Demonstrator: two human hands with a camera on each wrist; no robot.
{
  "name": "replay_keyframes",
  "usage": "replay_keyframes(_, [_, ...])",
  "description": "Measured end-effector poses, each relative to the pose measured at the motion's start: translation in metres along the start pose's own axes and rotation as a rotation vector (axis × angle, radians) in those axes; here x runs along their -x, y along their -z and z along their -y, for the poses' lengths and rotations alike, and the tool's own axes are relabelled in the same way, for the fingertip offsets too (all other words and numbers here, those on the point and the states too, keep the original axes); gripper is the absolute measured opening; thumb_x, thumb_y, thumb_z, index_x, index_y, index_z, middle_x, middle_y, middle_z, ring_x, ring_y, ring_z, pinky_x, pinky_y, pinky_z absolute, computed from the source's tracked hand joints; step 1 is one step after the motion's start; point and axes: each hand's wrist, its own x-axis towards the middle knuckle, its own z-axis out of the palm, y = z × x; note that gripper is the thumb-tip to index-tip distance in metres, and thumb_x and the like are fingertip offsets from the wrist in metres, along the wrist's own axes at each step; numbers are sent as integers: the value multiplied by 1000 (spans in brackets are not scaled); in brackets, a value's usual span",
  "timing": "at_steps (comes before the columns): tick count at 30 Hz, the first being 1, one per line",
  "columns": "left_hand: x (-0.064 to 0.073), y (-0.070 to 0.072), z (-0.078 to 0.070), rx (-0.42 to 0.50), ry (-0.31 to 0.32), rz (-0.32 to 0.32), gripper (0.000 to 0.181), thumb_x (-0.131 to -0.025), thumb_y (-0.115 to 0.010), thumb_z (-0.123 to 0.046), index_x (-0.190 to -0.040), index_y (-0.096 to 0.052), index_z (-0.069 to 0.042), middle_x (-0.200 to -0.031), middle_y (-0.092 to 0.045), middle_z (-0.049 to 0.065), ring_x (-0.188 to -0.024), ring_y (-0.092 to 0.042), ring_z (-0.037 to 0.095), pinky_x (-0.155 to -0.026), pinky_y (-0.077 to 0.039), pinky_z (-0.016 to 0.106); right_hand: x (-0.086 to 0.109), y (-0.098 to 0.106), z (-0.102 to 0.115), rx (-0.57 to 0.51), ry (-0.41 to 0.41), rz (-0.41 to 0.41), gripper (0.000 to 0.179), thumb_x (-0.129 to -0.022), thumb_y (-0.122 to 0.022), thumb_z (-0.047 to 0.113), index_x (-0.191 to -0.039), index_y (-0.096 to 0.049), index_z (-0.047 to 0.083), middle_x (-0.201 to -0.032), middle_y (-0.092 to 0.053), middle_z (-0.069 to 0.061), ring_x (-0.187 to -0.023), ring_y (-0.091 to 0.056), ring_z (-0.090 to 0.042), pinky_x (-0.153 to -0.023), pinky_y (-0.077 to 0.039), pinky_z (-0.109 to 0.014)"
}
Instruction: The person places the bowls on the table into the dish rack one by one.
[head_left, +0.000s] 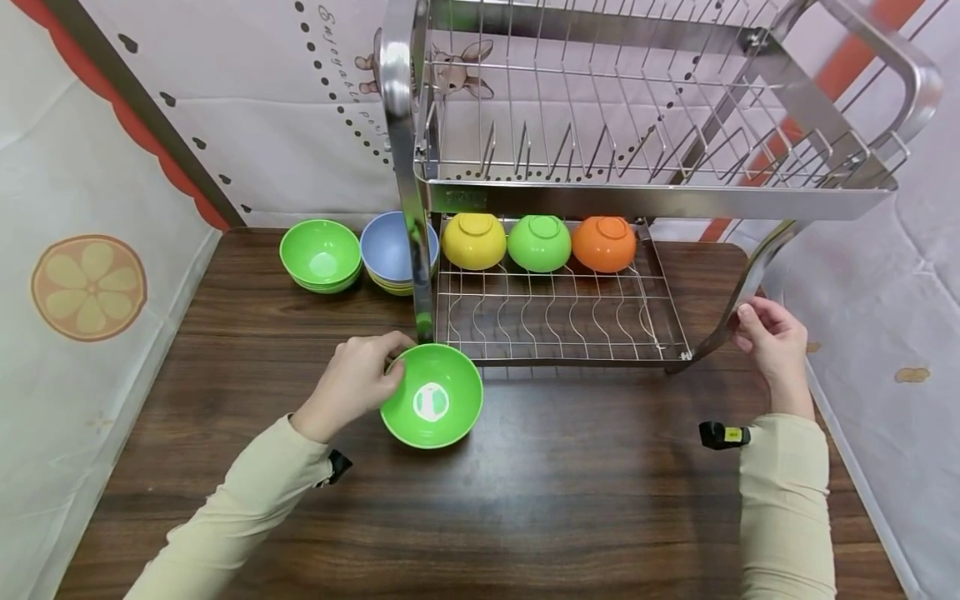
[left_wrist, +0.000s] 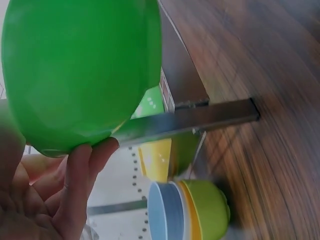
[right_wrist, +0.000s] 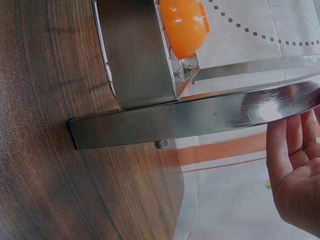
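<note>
In the head view my left hand (head_left: 362, 377) pinches the left rim of a green bowl (head_left: 457, 392), thumb inside and fingers outside. The bowl is tipped with its opening toward me, in front of the rack's left leg. From the left wrist, the bowl's smooth outer side (left_wrist: 80, 70) fills the upper left, with fingertips (left_wrist: 80, 157) against it. My right hand (head_left: 776, 342) holds the right leg (head_left: 738, 304) of a two-tier metal dish rack (head_left: 660, 202), thumb in front. The right wrist view has fingers (right_wrist: 277, 145) at the edge of that leg.
On the lower tier, a yellow bowl (head_left: 474, 243), a second green bowl (head_left: 539, 245) and an orange bowl (head_left: 603, 245) lie upside down in a row. Left of the rack stand stacked green bowls (head_left: 321, 254) and a stack topped by a blue bowl (head_left: 386, 246). The wooden table (head_left: 525, 517) lies beneath.
</note>
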Motion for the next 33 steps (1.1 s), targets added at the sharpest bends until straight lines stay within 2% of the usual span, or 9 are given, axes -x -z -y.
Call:
replay_keyframes(7, [-6,-6,-11,9,-23,-7,17,-77,-57,-3,-91,-67,-7,-74,-67,5,-57,-56,12,-48,-44,30,2,-3,1,31,-5,-62,17,-84,-58,-1,-82,-70,11,-67,-61,1,-57,-60,-5,-51,-50,-18])
replay_keyframes(12, [-10,-11,-15,31,-22,15,18,-76,-57,-1,-91,-66,-6,-75,-67,5,-60,-59,13,-48,-45,30,5,-14,0,163,10,-212,20,-84,-59,0,-78,-69,16,-67,-62,5,-58,-60,-1,-51,-49,-13])
replay_keyframes(13, [-10,-12,-15,36,-22,19,18,-76,-57,-1,-90,-66,-6,-75,-67,5,-61,-59,13,-48,-45,30,6,-17,-1,212,33,-239,20,-84,-59,0,-80,-68,17,-69,-61,6,-59,-59,0,-52,-48,-11])
replay_keyframes(16, [-12,-16,-16,55,-21,28,18,-76,-57,-1,-91,-66,-6,-74,-67,5,-60,-59,12,-47,-45,28,12,-28,-2,464,150,-291,19,-85,-58,2,-100,-65,11,-82,-57,11,-71,-56,4,-64,-46,-10])
replay_keyframes(20, [-15,-18,-18,63,-28,26,18,-76,-57,0,-90,-66,-6,-73,-66,5,-56,-55,11,-45,-43,27,27,-48,-1,726,366,-295,44,-83,-58,6,-126,-48,2,-106,-46,10,-97,-50,-4,-85,-43,-17])
replay_keyframes(24, [-16,-20,-20,58,-31,35,19,-76,-57,0,-91,-66,-5,-66,-61,3,-50,-49,10,-42,-39,26,46,-74,0,795,602,-189,50,-80,-61,4,-128,-46,0,-124,-46,-8,-114,-43,-15,-93,-39,-22])
replay_keyframes(26, [-17,-21,-21,55,-33,42,19,-76,-57,-1,-92,-66,-5,-62,-57,1,-49,-45,10,-41,-37,25,54,-89,-2,786,743,-85,51,-80,-62,7,-126,-45,-5,-126,-46,-17,-117,-43,-18,-95,-37,-23])
replay_keyframes(31, [-19,-22,-25,55,-35,48,19,-76,-57,-1,-92,-66,-5,-57,-53,0,-47,-42,10,-39,-35,25,73,-124,-8,747,1089,269,46,-88,-57,22,-115,-48,-14,-118,-52,-27,-114,-48,-30,-100,-36,-33])
replay_keyframes(33, [-20,-23,-27,59,-32,52,19,-76,-57,-2,-92,-66,-5,-59,-54,0,-48,-42,11,-39,-35,25,80,-137,-10,766,1185,422,41,-90,-54,22,-110,-51,-14,-114,-54,-27,-109,-51,-34,-99,-37,-36])
